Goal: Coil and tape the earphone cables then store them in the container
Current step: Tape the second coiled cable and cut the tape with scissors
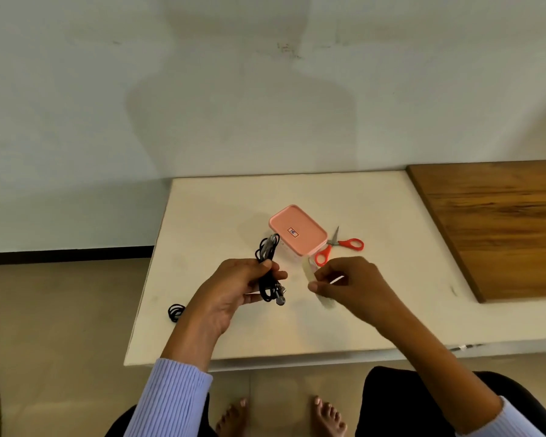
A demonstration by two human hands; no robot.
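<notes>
The left hand [234, 287] is closed round a coiled black earphone cable [269, 269] — loops sticking out above the fist, plug ends below. The right hand [349, 283] pinches a blurred strip of clear tape [309, 269] just beside the coil. Behind them, on the white table [221, 216], sits the container [297, 230], pink lid on, red-handled scissors [341, 247] touching its right side. Another coiled cable [176, 312] lies at the table's left edge.
</notes>
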